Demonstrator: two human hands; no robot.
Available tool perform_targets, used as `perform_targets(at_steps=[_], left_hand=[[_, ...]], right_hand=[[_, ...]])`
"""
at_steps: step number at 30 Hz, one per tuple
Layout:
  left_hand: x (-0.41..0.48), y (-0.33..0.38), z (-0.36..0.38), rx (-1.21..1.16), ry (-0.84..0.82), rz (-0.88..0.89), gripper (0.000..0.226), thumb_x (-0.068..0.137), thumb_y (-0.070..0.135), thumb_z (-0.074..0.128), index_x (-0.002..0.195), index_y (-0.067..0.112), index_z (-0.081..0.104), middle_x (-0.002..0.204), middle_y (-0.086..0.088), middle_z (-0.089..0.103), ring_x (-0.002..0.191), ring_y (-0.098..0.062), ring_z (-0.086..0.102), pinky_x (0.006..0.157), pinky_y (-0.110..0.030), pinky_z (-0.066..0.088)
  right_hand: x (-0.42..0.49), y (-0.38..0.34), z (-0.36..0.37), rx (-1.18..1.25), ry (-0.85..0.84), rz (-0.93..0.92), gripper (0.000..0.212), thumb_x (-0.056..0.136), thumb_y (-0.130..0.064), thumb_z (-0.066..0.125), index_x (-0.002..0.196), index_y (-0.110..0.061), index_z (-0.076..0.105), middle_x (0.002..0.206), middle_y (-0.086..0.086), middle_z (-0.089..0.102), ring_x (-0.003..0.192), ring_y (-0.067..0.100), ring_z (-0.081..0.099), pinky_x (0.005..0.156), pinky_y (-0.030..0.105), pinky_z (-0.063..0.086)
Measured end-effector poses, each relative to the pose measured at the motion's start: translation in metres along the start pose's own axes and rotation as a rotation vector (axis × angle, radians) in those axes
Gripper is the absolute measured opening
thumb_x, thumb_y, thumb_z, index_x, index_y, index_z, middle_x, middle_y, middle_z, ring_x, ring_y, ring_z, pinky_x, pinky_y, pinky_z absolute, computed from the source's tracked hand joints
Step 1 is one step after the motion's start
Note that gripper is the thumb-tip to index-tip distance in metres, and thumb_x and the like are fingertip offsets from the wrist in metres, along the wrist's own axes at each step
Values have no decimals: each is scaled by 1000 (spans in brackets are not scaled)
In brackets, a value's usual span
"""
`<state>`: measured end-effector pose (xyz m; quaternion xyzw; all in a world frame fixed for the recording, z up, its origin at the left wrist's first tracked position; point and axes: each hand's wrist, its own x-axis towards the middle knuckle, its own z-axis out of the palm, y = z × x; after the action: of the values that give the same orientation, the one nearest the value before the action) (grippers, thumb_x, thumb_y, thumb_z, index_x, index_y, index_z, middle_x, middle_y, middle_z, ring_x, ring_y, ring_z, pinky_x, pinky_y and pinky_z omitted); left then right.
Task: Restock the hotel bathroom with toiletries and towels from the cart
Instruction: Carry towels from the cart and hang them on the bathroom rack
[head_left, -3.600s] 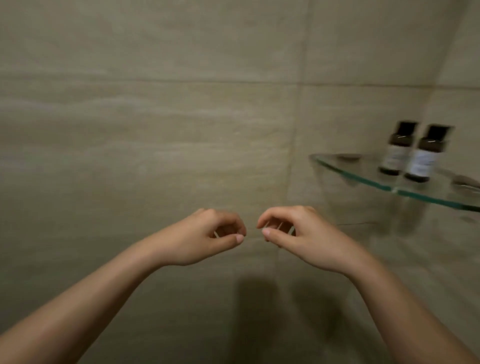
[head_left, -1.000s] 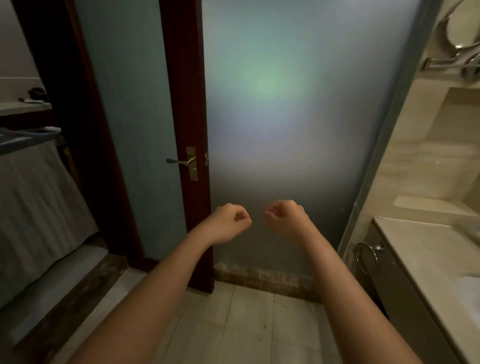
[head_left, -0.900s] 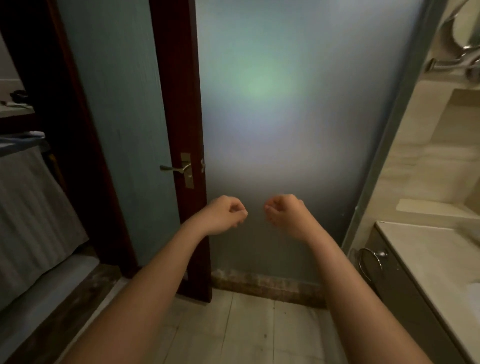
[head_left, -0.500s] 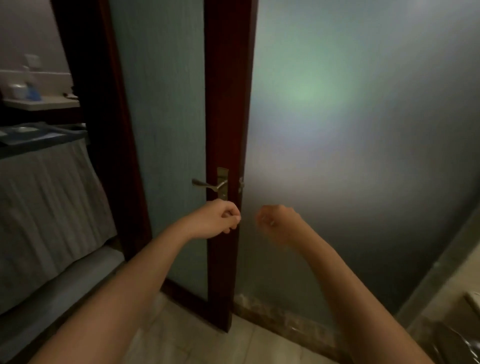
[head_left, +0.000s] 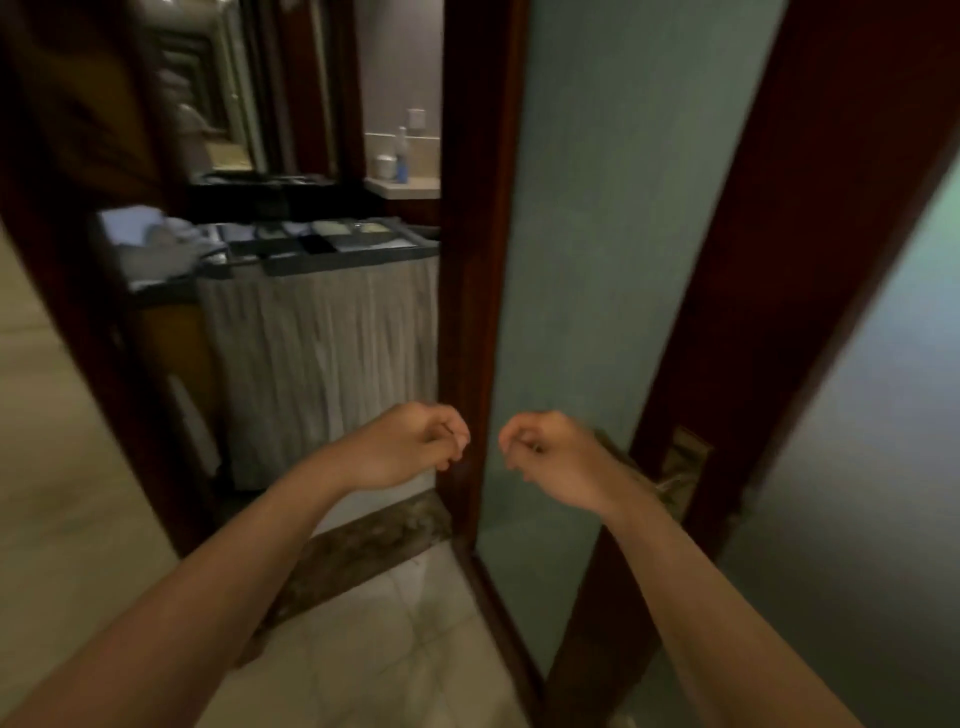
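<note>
The cart (head_left: 322, 353) stands just outside the bathroom doorway, draped with a grey pleated cloth. Its dark top tray (head_left: 332, 244) holds several small toiletry packets, and folded pale linens (head_left: 150, 239) lie on its left end. My left hand (head_left: 415, 447) is curled into a loose fist in front of the doorway, holding nothing. My right hand (head_left: 550, 457) is curled the same way beside it, also holding nothing. Both hands hover at waist height, well short of the cart.
The open door (head_left: 597, 260) with dark red wood frame and frosted glass stands at my right, its brass handle (head_left: 680, 467) just behind my right wrist. A dark stone threshold (head_left: 363, 545) crosses the floor. A counter with bottles (head_left: 402, 161) shows beyond the cart.
My view has swung left from the shower shelf past the frosted glass to the doorway. The cart now fills the opening. Both hands stayed curled and empty.
</note>
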<state>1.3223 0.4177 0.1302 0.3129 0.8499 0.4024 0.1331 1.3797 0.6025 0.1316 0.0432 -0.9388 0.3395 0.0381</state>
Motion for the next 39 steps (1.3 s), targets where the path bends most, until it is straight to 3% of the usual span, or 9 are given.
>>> perform_targets(at_steps=[6,10,15,21,27,30,34,37,39], left_hand=[[35,-82,-77,54,158,-68,15,93,14,53,84,19,64,79,6,63,75,-3,60,71,-15,45],[72,-136,-135,94,223,-100,24,92,9,53,78,27,60,77,12,60,73,2,58,71,-12,42],[124,-190,-211,91,178,-150,14,93,9,51,88,15,62,84,6,60,83,-7,60,75,-13,46],[181,-239,-278,70,246,-175,16,93,13,52,85,22,61,85,10,61,81,-2,59,74,-9,46],[245,-298,-325,58,348,-206,20,93,11,52,81,24,61,83,6,62,75,2,59,75,-15,48],[285,-327,-347,80,362,-271,11,94,21,53,91,26,63,91,6,65,82,-4,63,80,-26,52],[342,-344,-384,151,383,-316,16,95,25,50,102,20,63,91,12,63,80,4,62,73,-12,50],[375,-359,-407,246,400,-338,12,95,27,49,96,36,57,89,20,60,83,12,57,69,-9,45],[390,-371,-420,256,425,-367,13,95,28,48,92,38,56,87,17,60,83,8,58,69,-10,45]], right_hand=[[141,-6,39,90,-145,-125,32,85,-11,52,65,-35,56,65,-15,60,59,-2,53,71,33,49],[236,-32,62,88,-225,-204,21,90,-11,51,81,-27,61,75,-8,63,68,6,59,76,30,50],[351,-59,87,72,-285,-252,16,92,-15,50,97,-18,65,84,-9,61,89,13,62,81,29,50],[459,-63,100,106,-314,-265,17,93,-13,50,99,-16,66,84,-5,63,77,9,60,80,30,51],[567,-48,121,107,-374,-319,23,92,-14,51,80,-31,59,81,-10,61,74,4,59,72,25,49],[623,-39,124,96,-429,-359,14,93,-16,51,93,-24,63,85,-4,65,74,7,61,73,27,51],[707,-35,114,106,-458,-392,19,94,-16,50,106,-12,64,87,0,66,74,11,61,71,24,50],[766,-33,116,89,-488,-408,20,95,-16,50,108,-9,63,89,2,66,76,15,62,72,25,51],[801,-34,122,113,-492,-411,20,95,-14,50,108,-9,63,90,4,66,73,13,62,68,19,49]])
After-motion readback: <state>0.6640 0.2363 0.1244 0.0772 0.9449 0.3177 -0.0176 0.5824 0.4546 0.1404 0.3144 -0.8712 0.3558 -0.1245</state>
